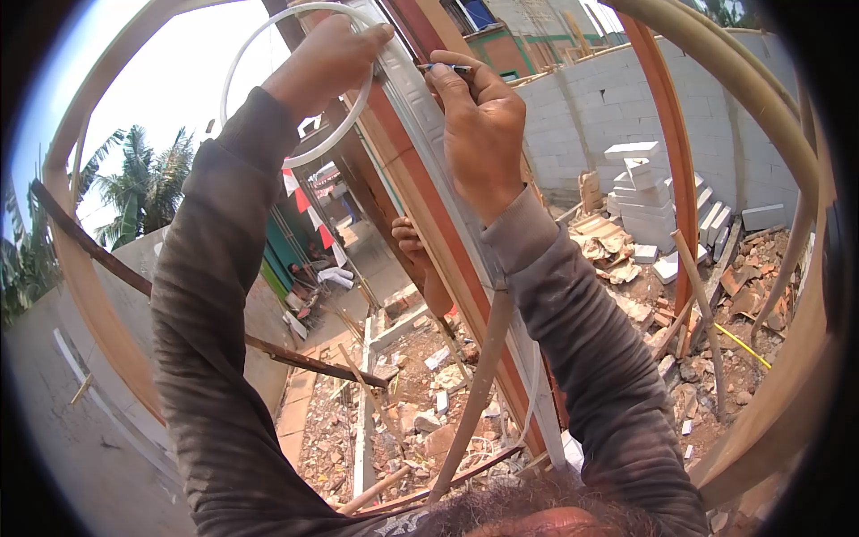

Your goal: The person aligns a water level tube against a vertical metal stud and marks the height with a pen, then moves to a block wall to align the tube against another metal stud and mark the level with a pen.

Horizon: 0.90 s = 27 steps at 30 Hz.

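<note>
My left hand is raised at the top of the view, its fingers closed on a white hose against the post. The hose makes a large loop around my left wrist. Just to the right, my right hand pinches a thin blue pencil between thumb and fingers, its tip pointing left towards the post. Between my hands, a tall reddish-brown wooden post runs down, faced with a pale strip. The hose's grip point is partly hidden by my fingers.
Lower down, another person's hand grasps the post. Rubble covers the ground. White blocks are stacked at right before a grey block wall. A dark beam crosses on the left; a slanted wooden stick stands close in front.
</note>
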Available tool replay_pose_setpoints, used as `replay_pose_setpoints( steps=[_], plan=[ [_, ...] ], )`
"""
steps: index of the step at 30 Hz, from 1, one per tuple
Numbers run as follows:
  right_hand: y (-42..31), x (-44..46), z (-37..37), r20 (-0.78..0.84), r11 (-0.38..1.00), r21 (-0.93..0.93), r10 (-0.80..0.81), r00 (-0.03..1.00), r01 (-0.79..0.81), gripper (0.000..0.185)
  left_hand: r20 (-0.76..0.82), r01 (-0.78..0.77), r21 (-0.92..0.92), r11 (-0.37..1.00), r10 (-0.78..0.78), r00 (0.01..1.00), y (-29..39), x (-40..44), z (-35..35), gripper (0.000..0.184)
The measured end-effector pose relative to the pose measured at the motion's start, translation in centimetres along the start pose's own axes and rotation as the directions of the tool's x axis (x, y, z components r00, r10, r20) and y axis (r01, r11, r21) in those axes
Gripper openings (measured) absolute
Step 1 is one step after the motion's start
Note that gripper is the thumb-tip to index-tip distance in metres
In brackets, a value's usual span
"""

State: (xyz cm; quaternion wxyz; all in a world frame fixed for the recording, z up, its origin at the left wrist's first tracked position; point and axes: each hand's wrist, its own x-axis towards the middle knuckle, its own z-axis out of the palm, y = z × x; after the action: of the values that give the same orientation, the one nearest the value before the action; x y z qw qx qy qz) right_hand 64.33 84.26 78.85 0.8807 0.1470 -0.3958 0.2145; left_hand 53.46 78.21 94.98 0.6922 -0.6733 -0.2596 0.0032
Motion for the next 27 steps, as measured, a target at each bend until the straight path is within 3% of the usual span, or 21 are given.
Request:
replay_pose_setpoints(
  steps=[1, 2, 3, 4, 5, 6, 8, 9, 11, 15, 18, 21, 23, 27],
  plan=[
    [0.1, 0.3, 0.1, 0.004, 1.0, -0.002, -0.011, 1.0, 0.011, 0.022, 0.108, 0.299, -0.476, 0.827, -0.283, 0.953, 0.1, 0.3, 0.0, 0.04],
    [0.0, 0.5, 0.3, -0.007, 1.0, 0.0, -0.016, 1.0, 0.016, 0.022, 0.337, 0.515, -0.775, 0.367, -0.449, 0.827, 0.2, 0.5, 0.1, 0.044],
    [-0.1, 0.7, 0.6, -0.003, 1.0, 0.023, 0.007, 1.0, -0.006, 0.022, 0.335, 0.511, -0.774, 0.375, -0.441, 0.832, -0.5, 0.3, 1.1, 0.044],
    [-0.3, 0.9, 0.7, 0.004, 0.998, 0.047, 0.029, 1.0, -0.029, 0.022, -0.038, 0.167, -0.494, 0.853, -0.213, 0.976, -2.0, -0.5, 2.7, 0.043],
    [-0.5, 1.1, 0.6, -0.003, 0.998, 0.049, 0.026, 1.0, -0.026, 0.022, -0.144, -0.032, -0.255, 0.966, -0.005, 0.99, -1.9, -0.5, 2.5, 0.043],
    [-0.6, 1.3, 0.5, 0.023, 0.994, 0.054, 0.088, 0.996, -0.09, 0.022, -0.242, -0.203, 0.03, 0.979, 0.204, 0.949, -1.9, -0.5, 2.2, 0.043],
    [-0.6, 1.3, 0.4, 0.047, 0.986, 0.061, 0.153, 0.987, -0.156, 0.022, -0.097, 0.004, -0.204, 0.979, -0.024, 0.995, -1.2, -0.7, 1.6, 0.035],
    [-0.5, 1.3, 0.4, 0.049, 0.988, 0.056, 0.145, 0.988, -0.147, 0.021, -0.094, 0.001, -0.203, 0.979, -0.02, 0.995, -1.1, -0.8, 1.6, 0.035],
    [-0.4, 1.1, 0.4, 0.048, 0.989, 0.051, 0.135, 0.99, -0.137, 0.021, -0.049, 0.136, -0.382, 0.914, -0.167, 0.985, -0.9, -0.7, 1.6, 0.034],
    [-0.4, 0.8, 0.8, 0.009, 0.995, 0.024, 0.101, 0.995, -0.101, 0.02, 0.012, 0.178, -0.374, 0.91, -0.187, 0.982, -0.4, -0.1, 0.4, 0.036],
    [-0.5, 0.7, 1.0, -0.008, 0.994, 0.022, 0.111, 0.994, -0.11, 0.02, 0.05, 0.25, -0.584, 0.772, -0.274, 0.961, 0.3, -0.3, -0.7, 0.035],
    [-0.8, 0.5, 1.2, -0.022, 0.994, 0.015, 0.112, 0.993, -0.112, 0.02, 0.095, 0.262, -0.551, 0.792, -0.252, 0.963, -0.2, -0.3, -0.3, 0.034],
    [-1.2, 0.1, 1.4, -0.029, 0.995, 0.003, 0.105, 0.994, -0.105, 0.021, -0.116, 0.003, -0.178, 0.984, -0.024, 0.993, -1.1, -0.3, 0.6, 0.033],
    [-1.8, -0.8, 1.9, -0.086, 0.99, -0.143, 0.005, 0.996, -0.017, 0.023, -0.032, 0.137, -0.379, 0.915, -0.161, 0.986, -0.6, -0.5, 0.5, 0.034]
  ],
)
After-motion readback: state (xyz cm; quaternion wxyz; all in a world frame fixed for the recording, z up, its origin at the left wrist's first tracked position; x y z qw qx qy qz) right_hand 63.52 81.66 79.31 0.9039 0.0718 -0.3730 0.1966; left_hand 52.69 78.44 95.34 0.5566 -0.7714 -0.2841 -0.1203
